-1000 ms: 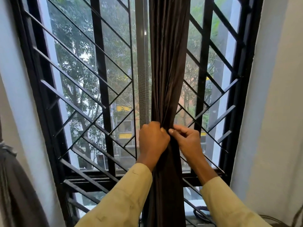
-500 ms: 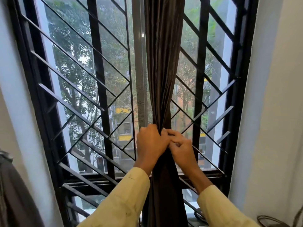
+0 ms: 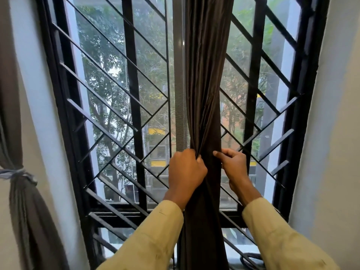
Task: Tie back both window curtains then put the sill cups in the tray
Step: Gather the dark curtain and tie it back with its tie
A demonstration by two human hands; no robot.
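Two hands on the middle curtain [image 3: 204, 94], and your right hand [image 3: 233, 165] has just slid off your left hand [image 3: 186, 170] to the bundle's right edge. Left is clenched round the gathered folds. Right is curled with its thumb against the cloth, though I can't tell if it's pinching anything. Looks like you're bunching it tighter, with no tie on it yet. Far out past your left hand, the other curtain [image 3: 29, 211] is already bound with a pale tie [image 3: 16, 173]. Beyond your knuckles, black grille [image 3: 134, 114] and trees; white wall [image 3: 335, 133] off your right. No cups or tray in sight.
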